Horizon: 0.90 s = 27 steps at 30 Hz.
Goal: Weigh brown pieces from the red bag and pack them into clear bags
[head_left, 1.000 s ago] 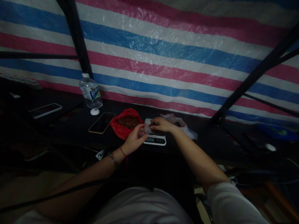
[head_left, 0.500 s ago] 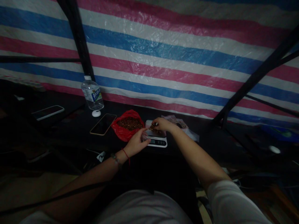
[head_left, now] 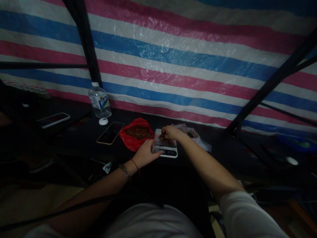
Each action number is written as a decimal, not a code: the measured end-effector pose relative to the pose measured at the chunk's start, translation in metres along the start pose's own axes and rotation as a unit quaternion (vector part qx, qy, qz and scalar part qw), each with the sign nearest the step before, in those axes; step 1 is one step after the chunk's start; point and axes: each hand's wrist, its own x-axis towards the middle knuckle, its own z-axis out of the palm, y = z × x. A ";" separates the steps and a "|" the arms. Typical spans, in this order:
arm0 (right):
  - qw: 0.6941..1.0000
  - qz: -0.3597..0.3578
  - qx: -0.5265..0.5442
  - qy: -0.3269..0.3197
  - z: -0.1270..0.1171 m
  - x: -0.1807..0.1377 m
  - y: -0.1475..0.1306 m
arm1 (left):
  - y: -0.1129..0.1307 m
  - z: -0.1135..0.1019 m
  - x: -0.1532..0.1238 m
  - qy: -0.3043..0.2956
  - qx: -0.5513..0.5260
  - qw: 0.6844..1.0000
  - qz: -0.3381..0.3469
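Note:
A white digital kitchen scale (head_left: 169,152) lies on the dark table in front of me, with small brown pieces on its plate. My right hand (head_left: 170,133) is over the plate, its fingers closed on some of these brown pieces (head_left: 162,135). At the scale's left front edge, my left hand (head_left: 145,153) is closed around a small clear plastic bag (head_left: 155,147), with the thumb near the display. Just behind that hand sits an open red plastic bag (head_left: 126,139) filled with brown pieces, too small and dim to name.
Several small clear bags (head_left: 192,132) lie right of the scale, some with contents. To the left are a phone (head_left: 110,133), a white round case (head_left: 103,121), a large plastic bottle (head_left: 100,102) and another phone (head_left: 54,120). Dark metal posts (head_left: 88,49) stand before a striped sheet (head_left: 170,62).
My left hand has turned and drawn the clear bag down toward the scale's left front corner. The right hand remains over the plate, shifted slightly. The whole view has moved a little.

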 end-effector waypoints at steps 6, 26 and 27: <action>0.999 0.011 0.041 0.022 0.004 0.000 0.009 | 0.005 -0.027 0.030 0.070 0.004 0.997 0.026; 0.937 -0.079 0.316 0.128 -0.031 0.011 -0.076 | -0.023 -0.025 0.036 0.108 -0.047 0.989 -0.089; 0.943 -0.074 0.301 0.124 -0.033 0.011 -0.077 | -0.023 -0.026 0.035 0.109 -0.048 0.989 -0.091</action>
